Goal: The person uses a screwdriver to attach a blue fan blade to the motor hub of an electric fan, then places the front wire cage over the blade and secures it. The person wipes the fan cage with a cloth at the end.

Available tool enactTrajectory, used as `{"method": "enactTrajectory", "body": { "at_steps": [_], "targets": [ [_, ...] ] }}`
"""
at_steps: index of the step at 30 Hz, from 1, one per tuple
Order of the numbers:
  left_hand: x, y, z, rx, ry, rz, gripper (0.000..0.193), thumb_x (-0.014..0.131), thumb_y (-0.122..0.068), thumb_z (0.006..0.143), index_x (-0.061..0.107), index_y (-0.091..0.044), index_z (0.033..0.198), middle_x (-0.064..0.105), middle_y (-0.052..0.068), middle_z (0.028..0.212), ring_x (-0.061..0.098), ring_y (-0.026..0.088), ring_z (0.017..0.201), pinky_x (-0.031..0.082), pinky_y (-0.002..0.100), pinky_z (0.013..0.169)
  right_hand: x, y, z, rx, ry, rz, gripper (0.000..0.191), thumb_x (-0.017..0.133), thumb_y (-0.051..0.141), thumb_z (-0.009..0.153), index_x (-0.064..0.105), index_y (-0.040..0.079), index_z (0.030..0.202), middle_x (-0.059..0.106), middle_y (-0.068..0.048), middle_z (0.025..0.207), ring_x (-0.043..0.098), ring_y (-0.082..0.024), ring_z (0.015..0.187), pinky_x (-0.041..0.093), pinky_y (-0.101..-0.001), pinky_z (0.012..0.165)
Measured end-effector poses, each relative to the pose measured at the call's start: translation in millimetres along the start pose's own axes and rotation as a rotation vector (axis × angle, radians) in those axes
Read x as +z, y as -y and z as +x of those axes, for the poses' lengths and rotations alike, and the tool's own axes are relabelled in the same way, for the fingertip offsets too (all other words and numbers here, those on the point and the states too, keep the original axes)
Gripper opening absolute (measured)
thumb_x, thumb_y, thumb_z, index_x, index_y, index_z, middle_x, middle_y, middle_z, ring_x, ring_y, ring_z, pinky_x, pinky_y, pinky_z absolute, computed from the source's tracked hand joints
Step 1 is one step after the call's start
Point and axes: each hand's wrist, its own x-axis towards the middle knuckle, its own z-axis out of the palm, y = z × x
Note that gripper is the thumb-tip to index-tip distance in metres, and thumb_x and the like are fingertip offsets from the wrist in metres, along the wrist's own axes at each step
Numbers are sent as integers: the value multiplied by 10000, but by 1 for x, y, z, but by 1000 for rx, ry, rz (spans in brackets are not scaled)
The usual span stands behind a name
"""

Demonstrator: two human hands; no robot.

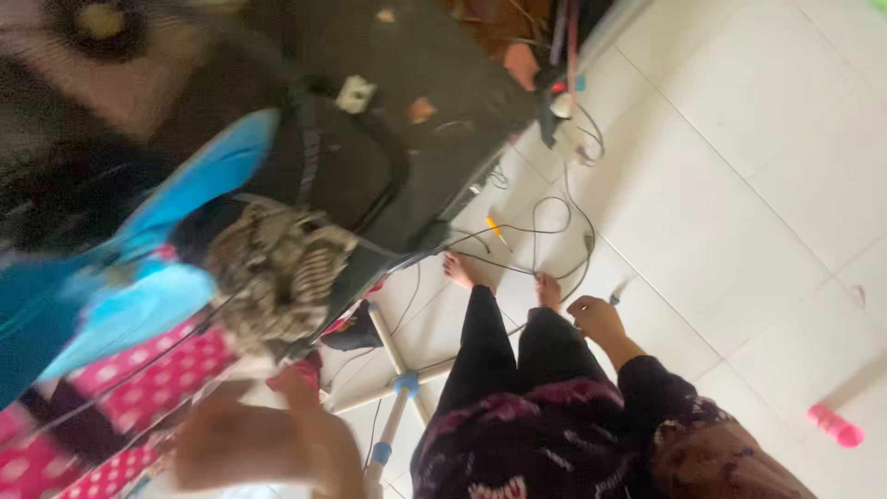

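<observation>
1. Pink polka-dot cloth (139, 370) hangs over the thin bars of a drying rack (397, 388) just beside our left hand (268, 444); draped this way it spreads out to air.
2. Our left hand is raised to the rack, blurred, its fingers reaching up towards a bunched brown striped garment (277, 277) that sits on the bars just above it. We cannot tell whether the fingers are closed on any fabric or only touching it.
3. Our right hand (596, 319) hangs low, well apart from the rack, fingers curled loosely; a small pale thing shows at its fingertips, but we cannot make out whether it is held.
4. Blue cloth (157, 277) lies further along the rack from the left hand, beyond the striped garment.
5. Below the right hand, black cables (545, 231) trail across the white tiled floor (758, 185) by our bare feet, running to a dark cabinet (434, 92).
6. A pink object (834, 427) lies on the tiles, well off to the right hand's outer side.
</observation>
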Motion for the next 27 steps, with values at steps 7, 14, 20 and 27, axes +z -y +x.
{"method": "enactTrajectory", "body": {
  "at_steps": [7, 14, 20, 27],
  "targets": [
    [110, -26, -213, -391, 761, -326, 382, 831, -122, 741, 579, -50, 1018, 622, 69, 966, 611, 191, 830, 509, 321, 785, 18, -46, 50, -10, -4, -406, 252, 596, 296, 916, 793, 170, 1009, 771, -124, 1010, 726, -326, 975, 561, -428, 889],
    [230, 35, -317, -129, 1109, -419, 327, 825, -156, 792, 667, -29, 1049, 553, 52, 810, 578, 178, 712, 575, 303, 656, 51, -4, 164, -360, -162, -558, 317, 575, 179, 854, 702, 144, 1142, 654, -133, 1220, 594, -318, 1200, 506, -454, 966],
    [299, 86, -334, -49, 1242, -301, 425, 829, -164, 734, 657, -5, 1089, 564, 105, 886, 567, 245, 773, 527, 368, 686, 90, 33, 262, -399, -268, -541, 167, 586, 151, 908, 666, 155, 1054, 645, -50, 1012, 631, -255, 1023, 530, -436, 778],
    [346, 148, -343, -3, 1315, -165, 536, 808, -151, 685, 638, 18, 1164, 564, 172, 1034, 551, 328, 909, 495, 448, 771, 109, 40, 329, -300, -482, -546, 227, 605, 197, 858, 629, 135, 1075, 625, -36, 990, 626, -241, 972, 524, -419, 720]
  ]
}}
